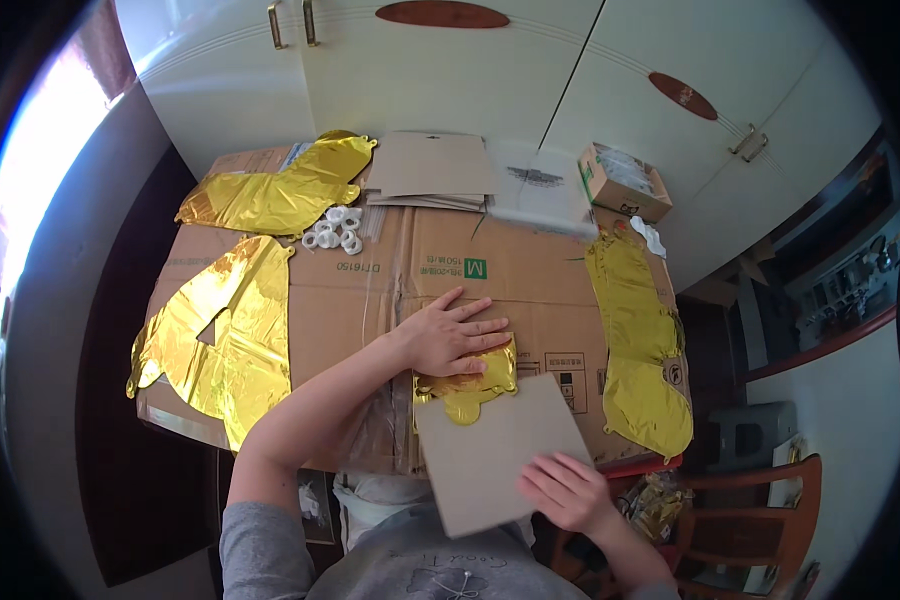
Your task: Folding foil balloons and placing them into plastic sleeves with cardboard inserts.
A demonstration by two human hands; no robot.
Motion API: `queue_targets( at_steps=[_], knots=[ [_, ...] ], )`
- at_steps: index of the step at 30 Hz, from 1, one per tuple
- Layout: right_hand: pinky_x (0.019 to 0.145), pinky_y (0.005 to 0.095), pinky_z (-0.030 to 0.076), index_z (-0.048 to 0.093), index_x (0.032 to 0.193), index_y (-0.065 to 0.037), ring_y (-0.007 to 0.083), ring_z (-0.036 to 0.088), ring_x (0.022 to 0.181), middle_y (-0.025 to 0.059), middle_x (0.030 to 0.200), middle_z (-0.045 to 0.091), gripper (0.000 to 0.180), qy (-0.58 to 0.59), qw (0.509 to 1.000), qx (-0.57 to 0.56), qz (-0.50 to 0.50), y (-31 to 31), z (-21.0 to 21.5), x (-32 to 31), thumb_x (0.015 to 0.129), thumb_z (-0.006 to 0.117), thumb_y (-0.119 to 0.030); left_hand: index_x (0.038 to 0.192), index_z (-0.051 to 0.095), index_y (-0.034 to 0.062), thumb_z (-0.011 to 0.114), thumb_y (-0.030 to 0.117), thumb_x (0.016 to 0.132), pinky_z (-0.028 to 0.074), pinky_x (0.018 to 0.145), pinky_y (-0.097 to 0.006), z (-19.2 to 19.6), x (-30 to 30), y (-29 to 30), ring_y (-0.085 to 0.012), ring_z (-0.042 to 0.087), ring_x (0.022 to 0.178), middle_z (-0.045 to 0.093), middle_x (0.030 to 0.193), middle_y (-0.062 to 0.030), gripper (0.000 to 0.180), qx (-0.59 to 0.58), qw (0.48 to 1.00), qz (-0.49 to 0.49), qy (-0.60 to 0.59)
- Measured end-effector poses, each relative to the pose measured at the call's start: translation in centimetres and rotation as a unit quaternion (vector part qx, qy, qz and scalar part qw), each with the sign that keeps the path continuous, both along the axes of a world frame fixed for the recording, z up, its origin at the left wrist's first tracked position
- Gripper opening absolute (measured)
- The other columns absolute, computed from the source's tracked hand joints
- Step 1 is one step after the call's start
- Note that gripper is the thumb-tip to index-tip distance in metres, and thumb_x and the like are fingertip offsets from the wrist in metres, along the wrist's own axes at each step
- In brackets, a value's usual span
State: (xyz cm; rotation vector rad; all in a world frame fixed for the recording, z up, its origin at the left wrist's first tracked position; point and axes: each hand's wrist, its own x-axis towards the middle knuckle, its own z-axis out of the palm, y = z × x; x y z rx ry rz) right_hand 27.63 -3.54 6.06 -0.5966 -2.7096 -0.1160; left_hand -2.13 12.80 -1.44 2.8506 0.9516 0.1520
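Note:
My left hand (pixel 448 338) lies with fingers spread on a folded gold foil balloon (pixel 462 408) near the middle of the cardboard-covered table. In my right hand (pixel 572 492) is a flat grey-brown cardboard sheet (pixel 495 445), gripped near its lower right edge. The sheet is tilted, and its far edge meets the near side of the folded foil. My right thumb is hidden under the sheet. To the left lies a flat, letter-shaped gold foil balloon (pixel 255 340). A long gold foil balloon (pixel 635 345) stretches along the right side.
At the back stand a stack of cardboard sheets (pixel 432 165), clear plastic bags (pixel 540 190) and a small open box (pixel 625 182). Another gold balloon (pixel 270 195) lies back left, beside several white ribbon rolls (pixel 335 230). A wooden chair (pixel 750 525) stands at the right.

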Motion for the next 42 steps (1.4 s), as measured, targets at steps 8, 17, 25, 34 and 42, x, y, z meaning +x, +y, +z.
queue_targets(
  at_steps=[8,17,25,34,42],
  knots=[
    [0.089,0.0455,0.054,0.07,0.097,-0.003,0.03,0.067,0.102,0.0116,0.103,0.07,0.019,0.055,0.965,0.091,-0.241,-3.9,-1.0,10.4,0.085,0.057,0.001,0.152,0.03,0.0268,0.031,0.063,0.096,0.01,0.118,-0.058,0.5,0.1,-0.7,-0.0321,0.02,0.147,0.029,0.158,-0.0036,0.067,0.024,1.0,0.012,0.005],
    [0.107,0.0525,0.038,0.066,0.113,-0.003,0.0311,0.057,0.119,0.0102,0.121,0.064,0.033,-0.04,0.951,0.01,-0.305,2.6,-3.6,9.4,0.081,0.056,-0.001,0.152,0.032,0.028,0.032,0.053,0.099,0.011,0.118,-0.058,0.8,0.4,-0.5,-0.0312,0.02,0.148,0.029,0.158,-0.0036,0.058,0.026,0.999,0.016,0.013],
    [0.106,0.0498,0.037,0.066,0.117,-0.005,0.0279,0.054,0.123,0.0093,0.127,0.062,0.044,0.016,0.968,-0.137,-0.209,6.3,-1.4,5.0,0.078,0.072,-0.024,0.151,0.033,0.0283,0.033,0.042,0.1,0.01,0.118,-0.057,0.3,0.1,-0.5,-0.0297,0.02,0.148,0.03,0.158,0.0019,0.053,0.031,0.999,0.018,0.0],
    [0.103,0.0426,0.039,0.065,0.116,-0.007,0.0261,0.054,0.116,0.0076,0.12,0.06,0.061,0.055,0.978,-0.186,-0.083,9.6,-4.2,-8.1,0.069,0.08,-0.042,0.152,0.032,0.0214,0.035,0.034,0.099,0.009,0.12,-0.055,0.2,0.0,-0.3,-0.0277,0.02,0.148,0.031,0.158,0.0038,0.055,0.012,1.0,0.018,-0.008],
    [0.098,0.0428,0.041,0.068,0.102,-0.009,0.0271,0.055,0.111,0.0057,0.115,0.059,0.044,0.072,0.965,-0.223,-0.115,9.8,-5.8,-8.7,0.071,0.08,-0.037,0.153,0.031,0.0211,0.037,0.035,0.098,0.01,0.12,-0.055,-0.3,0.0,-0.3,-0.0269,0.021,0.148,0.032,0.157,0.0039,0.056,0.021,0.999,0.018,-0.022]
  ],
)
